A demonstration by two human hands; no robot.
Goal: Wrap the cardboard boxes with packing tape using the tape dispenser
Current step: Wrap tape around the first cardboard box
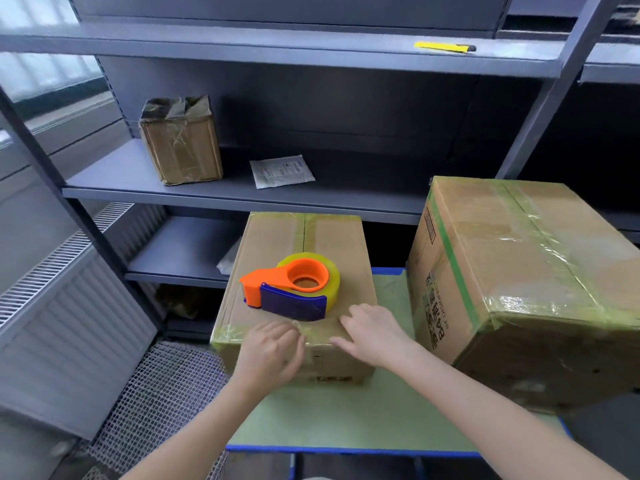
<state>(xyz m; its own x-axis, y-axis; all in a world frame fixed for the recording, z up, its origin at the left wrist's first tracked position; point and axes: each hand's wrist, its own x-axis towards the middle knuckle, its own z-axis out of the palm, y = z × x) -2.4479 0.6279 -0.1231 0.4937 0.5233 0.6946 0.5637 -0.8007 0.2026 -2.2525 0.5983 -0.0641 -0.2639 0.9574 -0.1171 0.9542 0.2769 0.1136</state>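
**Hands at the near edge, dispenser parked just beyond them**

The tape dispenser (291,289), orange with a blue grip and a roll of clear yellowish tape, lay flat on top of the smaller cardboard box (329,240). Its long axis ran left to right, with the cutter end to the left and the roll to the right. It sat just past both hands, on the side away from the person.

The left hand (272,351) was curled at the near top edge of the box. Its fingertips seemed to pinch a loose tape end (298,326), though the film was too faint to be sure. The right hand (375,332) lay relaxed with its fingers spread, pressing the taped edge down, the index finger reaching left.

Tape already crossed this box's top seam and near edge. The large cardboard box (519,271) stood to the right on the same green-topped cart (346,417), also taped.

Judging by position, the right hand was free and slightly nearer the roll end, so it looked the likelier one to pick up the dispenser.
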